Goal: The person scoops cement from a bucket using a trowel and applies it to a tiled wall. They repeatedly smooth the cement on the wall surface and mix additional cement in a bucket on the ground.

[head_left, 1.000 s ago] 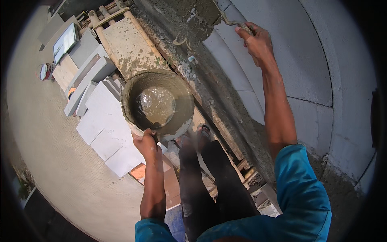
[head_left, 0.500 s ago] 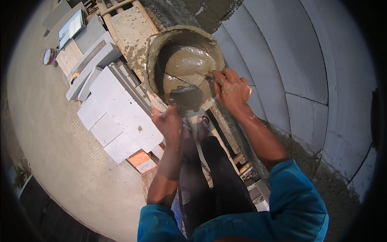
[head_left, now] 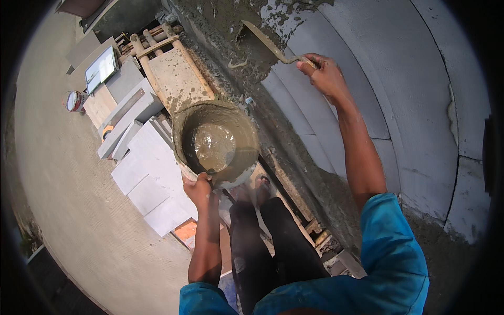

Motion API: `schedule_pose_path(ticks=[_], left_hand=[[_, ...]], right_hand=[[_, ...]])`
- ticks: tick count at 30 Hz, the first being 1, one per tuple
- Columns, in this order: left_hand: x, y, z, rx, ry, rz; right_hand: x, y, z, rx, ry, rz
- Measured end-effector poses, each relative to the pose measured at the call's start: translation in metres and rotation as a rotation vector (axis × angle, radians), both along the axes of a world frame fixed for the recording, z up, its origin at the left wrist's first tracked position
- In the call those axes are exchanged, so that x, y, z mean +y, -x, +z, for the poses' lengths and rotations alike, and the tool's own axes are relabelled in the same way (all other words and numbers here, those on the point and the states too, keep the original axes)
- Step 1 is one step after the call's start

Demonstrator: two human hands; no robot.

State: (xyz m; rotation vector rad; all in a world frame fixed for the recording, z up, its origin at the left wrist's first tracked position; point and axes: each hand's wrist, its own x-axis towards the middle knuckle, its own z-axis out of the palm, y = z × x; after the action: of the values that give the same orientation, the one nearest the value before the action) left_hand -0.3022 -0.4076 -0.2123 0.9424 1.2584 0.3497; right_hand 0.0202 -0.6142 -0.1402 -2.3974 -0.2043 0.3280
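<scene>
With fingers closed on its near rim, my left hand (head_left: 199, 190) holds a mortar-crusted bucket (head_left: 244, 128). Wet grey mortar (head_left: 214, 147) lies inside it, shiny in the sun. My right hand (head_left: 326, 77) grips the handle of a trowel (head_left: 266, 43), up and to the right of the bucket. The trowel's blade is at the wall, against the wet mortar coat (head_left: 223, 31) where it meets the bare grey blocks (head_left: 362, 100). Whether the blade presses on the coat I cannot tell.
I stand on a narrow scaffold of planks and bamboo poles (head_left: 191, 68) along the wall. Below on the left are stacked pale boards (head_left: 152, 184), a long grey block (head_left: 131, 118), a framed glass panel (head_left: 101, 69) and a small pail (head_left: 75, 101) on the concrete floor (head_left: 79, 210).
The trowel has come out of the bucket and gone up to the wall in my right hand. My left hand has brought the bucket lower and a little to the left.
</scene>
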Motion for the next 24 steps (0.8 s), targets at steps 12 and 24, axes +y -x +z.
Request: schedule_pose_path(ticks=[12,24], left_hand=[[-0.051,0.001,-0.028,-0.111,-0.217,-0.056],[-0.024,-0.042,-0.068,-0.124,-0.072,0.081]], right_hand=[[0.010,0.172,-0.024,0.040,0.639,0.535],[0.005,0.176,-0.144,-0.424,0.317,0.375]])
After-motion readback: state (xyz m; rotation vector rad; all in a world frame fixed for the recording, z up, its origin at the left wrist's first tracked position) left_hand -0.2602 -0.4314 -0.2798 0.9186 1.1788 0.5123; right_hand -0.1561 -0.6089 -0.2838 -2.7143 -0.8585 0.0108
